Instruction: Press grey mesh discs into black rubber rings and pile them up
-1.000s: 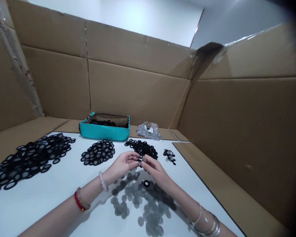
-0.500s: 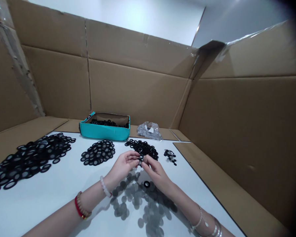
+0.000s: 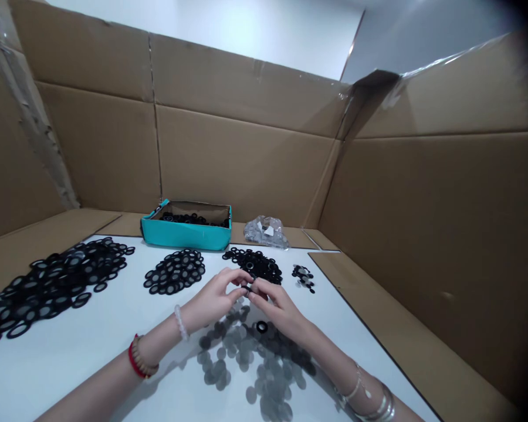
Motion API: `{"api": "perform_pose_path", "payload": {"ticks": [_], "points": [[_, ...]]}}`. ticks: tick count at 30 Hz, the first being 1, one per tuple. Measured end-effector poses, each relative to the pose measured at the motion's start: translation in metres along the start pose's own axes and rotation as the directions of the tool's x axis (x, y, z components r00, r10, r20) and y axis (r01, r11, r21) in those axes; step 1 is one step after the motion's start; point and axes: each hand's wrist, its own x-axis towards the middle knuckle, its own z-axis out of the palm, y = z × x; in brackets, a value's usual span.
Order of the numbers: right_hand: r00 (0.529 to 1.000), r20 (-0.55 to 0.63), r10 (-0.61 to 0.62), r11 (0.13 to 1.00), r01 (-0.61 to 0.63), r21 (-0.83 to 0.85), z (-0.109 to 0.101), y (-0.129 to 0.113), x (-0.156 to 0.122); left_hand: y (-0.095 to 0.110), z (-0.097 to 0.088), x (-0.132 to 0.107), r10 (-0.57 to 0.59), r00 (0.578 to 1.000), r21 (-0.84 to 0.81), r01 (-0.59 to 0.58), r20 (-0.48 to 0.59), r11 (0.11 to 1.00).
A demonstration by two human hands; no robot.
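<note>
My left hand (image 3: 220,296) and my right hand (image 3: 275,305) meet at the middle of the table, fingertips pinched together on a small black ring (image 3: 247,288). The fingers cover most of the ring, and I cannot make out whether a disc sits in it. Beneath my hands lie loose translucent grey discs (image 3: 270,381), spread in a thin heap. A single black ring with a pale centre (image 3: 261,327) rests among them, near my right wrist. Just beyond my fingertips is a pile of small black rings (image 3: 264,266).
A teal box (image 3: 187,234) holding black rings stands at the back, with a clear plastic bag (image 3: 266,231) beside it. Black rings with grey centres form a middle pile (image 3: 176,272) and a large left pile (image 3: 57,281). A small cluster (image 3: 303,276) lies right. Cardboard walls (image 3: 246,129) surround the table.
My fingers have turned the ring, so it now shows more edge-on. My left wrist has shifted slightly left. The piles look the same.
</note>
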Motion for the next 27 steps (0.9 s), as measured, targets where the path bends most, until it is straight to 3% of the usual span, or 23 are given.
{"api": "perform_pose_path", "payload": {"ticks": [4, 9, 16, 22, 27], "points": [[0.997, -0.074, -0.002, 1.0, 0.004, 0.027, 0.003, 0.001, -0.002, 0.002, 0.005, 0.002, -0.069, 0.997, -0.236, 0.063, -0.021, 0.97], [0.999, -0.048, -0.002, 1.0, 0.003, 0.027, 0.003, 0.001, -0.001, 0.004, 0.009, 0.003, -0.25, 0.968, -0.473, 0.211, -0.021, 0.856], [0.999, -0.038, -0.016, 0.998, 0.014, -0.054, 0.001, 0.002, 0.0, -0.005, 0.006, 0.004, -0.122, 0.992, -0.4, 0.119, 0.017, 0.909], [0.988, -0.134, -0.07, 0.996, 0.062, -0.063, 0.006, 0.007, -0.003, -0.005, 0.005, 0.008, -0.183, 0.983, -0.434, 0.161, -0.01, 0.887], [0.994, -0.1, -0.048, 0.998, 0.043, -0.048, 0.002, 0.009, -0.001, 0.003, 0.001, 0.007, -0.253, 0.963, -0.493, 0.267, 0.096, 0.828]]}}
